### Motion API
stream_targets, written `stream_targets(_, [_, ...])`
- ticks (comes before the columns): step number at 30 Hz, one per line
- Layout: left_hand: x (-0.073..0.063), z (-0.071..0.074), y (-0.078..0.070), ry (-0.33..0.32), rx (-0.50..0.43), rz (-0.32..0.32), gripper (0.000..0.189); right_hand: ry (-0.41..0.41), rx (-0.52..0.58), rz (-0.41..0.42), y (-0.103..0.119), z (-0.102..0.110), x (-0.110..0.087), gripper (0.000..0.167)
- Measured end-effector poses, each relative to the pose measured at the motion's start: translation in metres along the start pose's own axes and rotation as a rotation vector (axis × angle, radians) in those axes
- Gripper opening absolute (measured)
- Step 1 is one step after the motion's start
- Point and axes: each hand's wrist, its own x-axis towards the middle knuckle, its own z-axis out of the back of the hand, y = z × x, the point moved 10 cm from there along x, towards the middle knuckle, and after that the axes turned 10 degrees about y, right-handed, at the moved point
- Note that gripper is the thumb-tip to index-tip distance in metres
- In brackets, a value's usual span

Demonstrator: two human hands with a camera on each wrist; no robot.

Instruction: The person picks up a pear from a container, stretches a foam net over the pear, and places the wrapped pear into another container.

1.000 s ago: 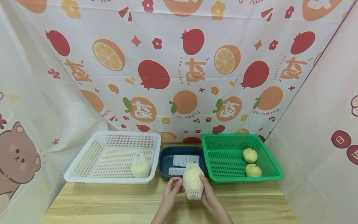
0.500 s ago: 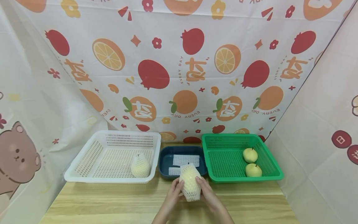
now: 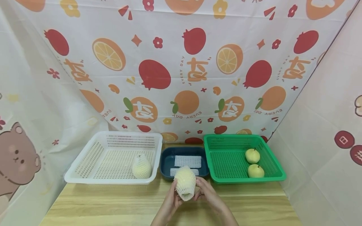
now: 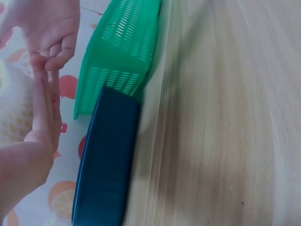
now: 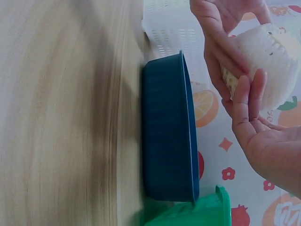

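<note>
A pale yellow pear in a white foam net (image 3: 185, 180) is held up over the table before the dark blue tray, its open net end tipped towards me. My left hand (image 3: 171, 199) grips it from the left and below, as the left wrist view also shows with the netted pear (image 4: 14, 110) at its edge. Close against its right side is my right hand (image 3: 207, 192), fingers loosely bent. In the right wrist view the right hand's (image 5: 268, 136) fingertips touch the left hand's fingers (image 5: 225, 52) by the pear.
The dark blue tray (image 3: 164, 169) contains flat white foam nets (image 3: 188, 161). At left, a white basket (image 3: 82, 174) holds one netted pear (image 3: 142, 168). At right, a green basket (image 3: 226, 180) holds two bare pears (image 3: 255, 171). A printed cloth (image 3: 175, 81) hangs behind.
The netted pear has shifted left and tilted so its lower net end faces me. The left hand has moved beneath it, and the right hand's grip has loosened.
</note>
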Motion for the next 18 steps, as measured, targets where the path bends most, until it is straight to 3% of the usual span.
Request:
stream_targets(9, [-0.001, 0.004, -0.007, -0.06, 0.015, -0.072, 0.067, -0.118, -0.066, 0.022, -0.002, 0.012, 0.001, 0.053])
stream_targets(13, [-0.001, 0.01, -0.011, -0.134, 0.133, -0.114, 0.077, -0.17, -0.125, 0.034, -0.001, 0.016, 0.001, 0.052])
stream_targets(18, [-0.005, 0.014, -0.023, -0.243, 0.369, -0.227, 0.09, -0.179, -0.217, 0.087, 0.006, 0.01, 0.002, 0.055])
